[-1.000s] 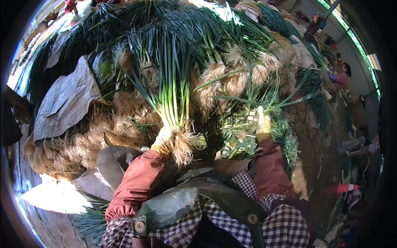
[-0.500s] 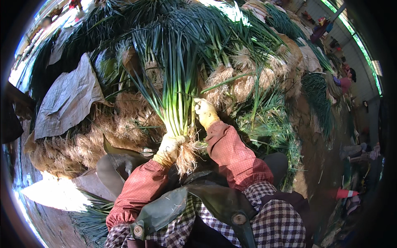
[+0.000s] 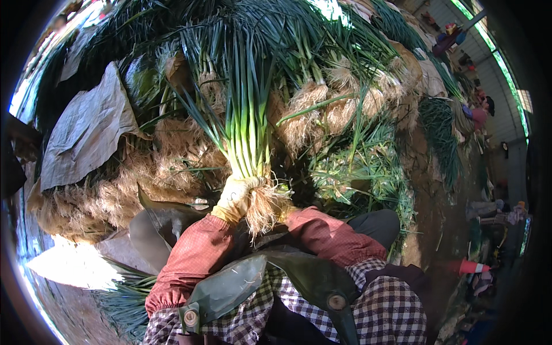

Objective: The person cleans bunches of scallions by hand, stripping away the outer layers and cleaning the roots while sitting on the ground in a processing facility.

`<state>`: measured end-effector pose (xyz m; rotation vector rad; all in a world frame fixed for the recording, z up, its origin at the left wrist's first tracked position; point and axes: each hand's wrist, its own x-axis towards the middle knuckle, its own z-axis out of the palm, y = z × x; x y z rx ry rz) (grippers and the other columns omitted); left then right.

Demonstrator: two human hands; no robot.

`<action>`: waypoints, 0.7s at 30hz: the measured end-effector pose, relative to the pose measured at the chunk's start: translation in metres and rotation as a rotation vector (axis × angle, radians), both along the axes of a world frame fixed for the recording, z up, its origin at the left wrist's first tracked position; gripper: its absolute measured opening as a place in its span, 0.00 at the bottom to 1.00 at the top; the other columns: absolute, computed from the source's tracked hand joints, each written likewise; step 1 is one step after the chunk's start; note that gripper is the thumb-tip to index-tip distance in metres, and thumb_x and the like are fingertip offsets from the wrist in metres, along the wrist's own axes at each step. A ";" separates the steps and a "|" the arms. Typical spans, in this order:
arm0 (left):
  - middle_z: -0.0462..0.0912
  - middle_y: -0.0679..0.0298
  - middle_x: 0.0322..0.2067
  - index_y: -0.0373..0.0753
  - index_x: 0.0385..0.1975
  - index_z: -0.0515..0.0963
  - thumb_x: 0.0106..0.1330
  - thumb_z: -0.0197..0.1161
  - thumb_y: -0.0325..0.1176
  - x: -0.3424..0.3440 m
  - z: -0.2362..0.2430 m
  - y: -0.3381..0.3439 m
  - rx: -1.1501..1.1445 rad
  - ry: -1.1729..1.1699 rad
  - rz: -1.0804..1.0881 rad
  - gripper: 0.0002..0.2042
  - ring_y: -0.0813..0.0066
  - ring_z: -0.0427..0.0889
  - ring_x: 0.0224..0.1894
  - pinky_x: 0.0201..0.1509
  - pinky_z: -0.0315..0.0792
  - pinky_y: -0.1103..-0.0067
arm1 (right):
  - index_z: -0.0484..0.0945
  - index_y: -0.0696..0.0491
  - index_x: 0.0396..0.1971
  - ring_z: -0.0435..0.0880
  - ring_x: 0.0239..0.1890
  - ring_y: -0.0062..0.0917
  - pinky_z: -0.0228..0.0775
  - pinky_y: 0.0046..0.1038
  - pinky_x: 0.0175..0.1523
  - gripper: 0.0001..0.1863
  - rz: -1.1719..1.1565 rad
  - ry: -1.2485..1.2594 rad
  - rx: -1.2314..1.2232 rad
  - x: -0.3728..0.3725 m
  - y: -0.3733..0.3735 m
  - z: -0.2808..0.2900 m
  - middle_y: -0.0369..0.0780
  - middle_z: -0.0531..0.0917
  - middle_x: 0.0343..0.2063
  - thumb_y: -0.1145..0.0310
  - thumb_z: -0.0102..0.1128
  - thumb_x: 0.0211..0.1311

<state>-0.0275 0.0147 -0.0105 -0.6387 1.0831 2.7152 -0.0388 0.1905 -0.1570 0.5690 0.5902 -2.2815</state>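
Observation:
A bunch of green onions (image 3: 245,141) stands in front of me, its white stalks toward me and its dark green leaves pointing away. My left hand (image 3: 233,200), in a pale yellow glove, is closed round the stalks just above the roots. The tangled tan roots (image 3: 263,207) hang out beside that hand. Behind these roots is my right hand (image 3: 284,213), also gloved in yellow. Only a sliver of it shows, and its fingers are hidden.
Piled green onions with roots (image 3: 109,198) lie at left; more bunches (image 3: 307,112) lie beyond. A grey-white sheet (image 3: 86,135) covers part of the pile. Loose green leaves (image 3: 359,175) heap at right. A red and white cone (image 3: 472,267) lies far right, and a person (image 3: 478,115) is in the background.
My right hand has come down from beside the stalks to behind the roots, toward my body. My left hand keeps its hold on the bunch.

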 end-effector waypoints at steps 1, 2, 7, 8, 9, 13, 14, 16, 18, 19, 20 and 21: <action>0.78 0.60 0.31 0.30 0.38 0.73 0.50 0.56 0.15 -0.001 0.000 0.001 -0.021 0.008 -0.018 0.14 0.71 0.77 0.31 0.36 0.72 0.79 | 0.74 0.62 0.30 0.78 0.33 0.32 0.73 0.30 0.42 0.10 -0.024 0.056 0.046 -0.010 0.012 -0.001 0.45 0.79 0.30 0.70 0.47 0.55; 0.79 0.59 0.32 0.29 0.38 0.73 0.50 0.56 0.15 0.000 -0.009 -0.005 0.035 -0.003 -0.065 0.13 0.70 0.78 0.32 0.37 0.73 0.79 | 0.73 0.60 0.31 0.76 0.30 0.28 0.70 0.27 0.37 0.12 0.129 0.389 0.353 -0.027 0.004 0.024 0.42 0.77 0.27 0.66 0.47 0.57; 0.78 0.59 0.35 0.30 0.40 0.73 0.51 0.57 0.18 0.004 -0.002 -0.005 -0.043 0.048 -0.098 0.14 0.72 0.77 0.36 0.42 0.71 0.80 | 0.73 0.56 0.31 0.69 0.23 0.18 0.62 0.23 0.27 0.16 0.554 1.292 0.934 -0.060 -0.022 0.133 0.36 0.73 0.19 0.58 0.46 0.62; 0.78 0.59 0.35 0.30 0.40 0.73 0.51 0.57 0.18 0.003 -0.001 -0.005 -0.044 0.063 -0.101 0.14 0.72 0.77 0.36 0.42 0.71 0.80 | 0.73 0.56 0.27 0.72 0.22 0.24 0.64 0.26 0.28 0.14 0.483 1.345 0.967 -0.053 -0.023 0.137 0.39 0.75 0.21 0.60 0.47 0.61; 0.78 0.58 0.34 0.29 0.39 0.73 0.50 0.57 0.16 0.003 -0.004 -0.008 -0.036 0.055 -0.071 0.14 0.71 0.78 0.35 0.40 0.72 0.79 | 0.73 0.56 0.26 0.73 0.22 0.26 0.65 0.27 0.29 0.12 0.471 1.612 1.086 -0.045 -0.024 0.145 0.40 0.75 0.20 0.63 0.48 0.60; 0.79 0.57 0.33 0.28 0.37 0.73 0.48 0.57 0.14 0.009 0.000 -0.015 0.006 0.048 -0.060 0.14 0.69 0.78 0.34 0.39 0.73 0.78 | 0.72 0.55 0.23 0.75 0.23 0.25 0.70 0.25 0.31 0.08 0.352 1.443 1.058 -0.022 -0.027 0.160 0.37 0.76 0.22 0.68 0.48 0.58; 0.79 0.57 0.32 0.28 0.37 0.73 0.48 0.57 0.14 0.008 0.003 -0.011 -0.055 0.073 -0.075 0.14 0.70 0.78 0.34 0.39 0.73 0.79 | 0.72 0.55 0.25 0.75 0.23 0.22 0.70 0.23 0.30 0.08 0.294 1.201 0.988 -0.037 -0.024 0.163 0.36 0.77 0.24 0.67 0.50 0.59; 0.78 0.59 0.32 0.28 0.38 0.73 0.51 0.56 0.16 0.012 0.001 -0.005 -0.007 0.130 -0.120 0.13 0.71 0.77 0.34 0.39 0.73 0.79 | 0.71 0.58 0.31 0.73 0.21 0.17 0.66 0.15 0.24 0.14 0.260 0.986 1.050 -0.075 -0.037 0.184 0.36 0.76 0.23 0.60 0.52 0.59; 0.78 0.60 0.33 0.30 0.40 0.73 0.55 0.55 0.20 0.013 0.000 -0.003 0.041 0.206 -0.201 0.12 0.72 0.77 0.34 0.38 0.73 0.80 | 0.72 0.56 0.25 0.73 0.20 0.20 0.65 0.24 0.24 0.15 0.352 0.929 1.118 -0.104 -0.048 0.177 0.38 0.74 0.16 0.57 0.57 0.54; 0.78 0.60 0.35 0.31 0.41 0.72 0.58 0.53 0.23 0.010 -0.003 -0.001 -0.004 0.221 -0.215 0.11 0.72 0.77 0.34 0.39 0.72 0.80 | 0.72 0.55 0.22 0.73 0.19 0.22 0.65 0.26 0.24 0.14 0.223 1.144 1.341 -0.109 -0.050 0.171 0.39 0.73 0.14 0.59 0.58 0.52; 0.78 0.60 0.35 0.31 0.42 0.72 0.58 0.53 0.23 0.010 0.001 0.001 0.057 0.196 -0.187 0.12 0.72 0.77 0.35 0.39 0.72 0.80 | 0.72 0.55 0.20 0.73 0.18 0.25 0.65 0.29 0.24 0.13 0.089 1.353 1.551 -0.111 -0.056 0.166 0.41 0.72 0.13 0.61 0.58 0.51; 0.78 0.60 0.35 0.31 0.41 0.72 0.57 0.54 0.22 0.011 -0.024 -0.012 -0.171 0.273 -0.173 0.11 0.72 0.77 0.34 0.39 0.72 0.81 | 0.71 0.56 0.18 0.73 0.18 0.31 0.65 0.31 0.25 0.13 0.078 1.316 1.393 -0.096 -0.070 0.175 0.44 0.73 0.15 0.62 0.58 0.49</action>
